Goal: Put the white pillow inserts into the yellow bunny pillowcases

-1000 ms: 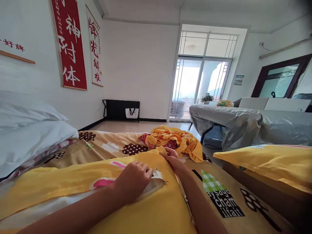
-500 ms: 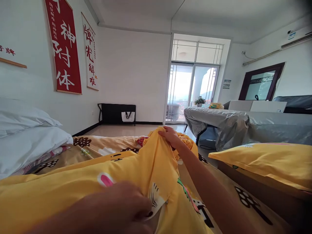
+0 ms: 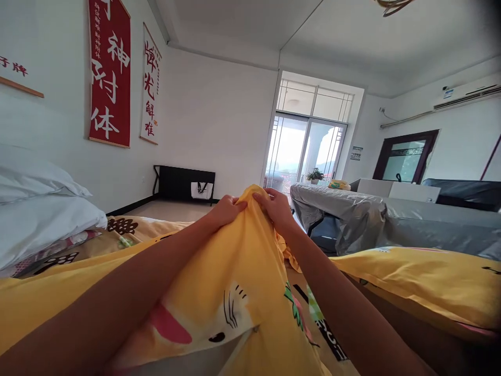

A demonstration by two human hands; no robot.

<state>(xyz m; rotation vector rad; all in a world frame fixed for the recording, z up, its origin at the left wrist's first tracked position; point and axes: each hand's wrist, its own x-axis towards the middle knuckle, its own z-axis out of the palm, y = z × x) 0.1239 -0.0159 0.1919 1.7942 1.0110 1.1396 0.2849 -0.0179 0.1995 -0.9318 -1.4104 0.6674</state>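
Observation:
A yellow pillowcase (image 3: 238, 271) with cartoon prints is lifted up over the bed in front of me. Its top edge is pinched by both hands side by side. My left hand (image 3: 225, 209) grips the edge with closed fingers. My right hand (image 3: 274, 206) is closed on the same edge just to the right, almost touching the left hand. White fabric of a pillow (image 3: 195, 365) shows at the pillowcase's lower opening.
White pillows (image 3: 39, 219) are stacked at the left. A yellow pillow (image 3: 422, 282) lies at the right on the patterned bedsheet (image 3: 129, 230). A grey-covered table (image 3: 371, 214) stands beyond, with a black rack (image 3: 183, 180) by the far wall.
My left hand rose from the lower part of the pillowcase to its top edge beside my right hand. The pillowcase has been lifted higher off the bed.

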